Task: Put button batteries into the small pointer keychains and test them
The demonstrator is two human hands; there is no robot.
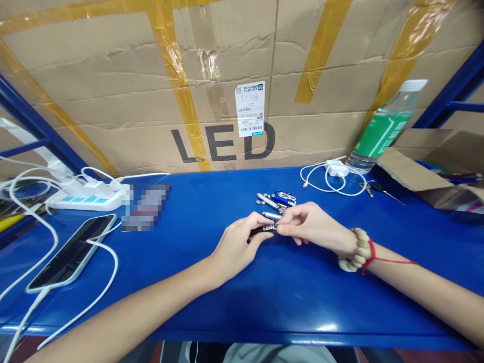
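Between my two hands is a small black penlight-like tube point(267, 228) with a pale printed label. My left hand point(237, 245) grips it from the left between thumb and fingers. At its right end, the fingertips of my right hand point(308, 227) are pinched closed; whether they also hold a small part is hidden. Just behind the fingers lies a silver tube point(270, 215). Farther back are another silver tube point(267, 201), a blue keychain-like piece point(285, 197) with a metal clip, and several small round button cells point(258, 202).
On the left are a phone point(73, 252) with white cables and a power strip point(94, 197). At the right stand a water bottle point(385, 126) and an open cardboard box point(419, 176), near keys point(366, 188) and a white charger point(336, 168). A large carton point(227, 65) walls the back of the blue table point(302, 302).
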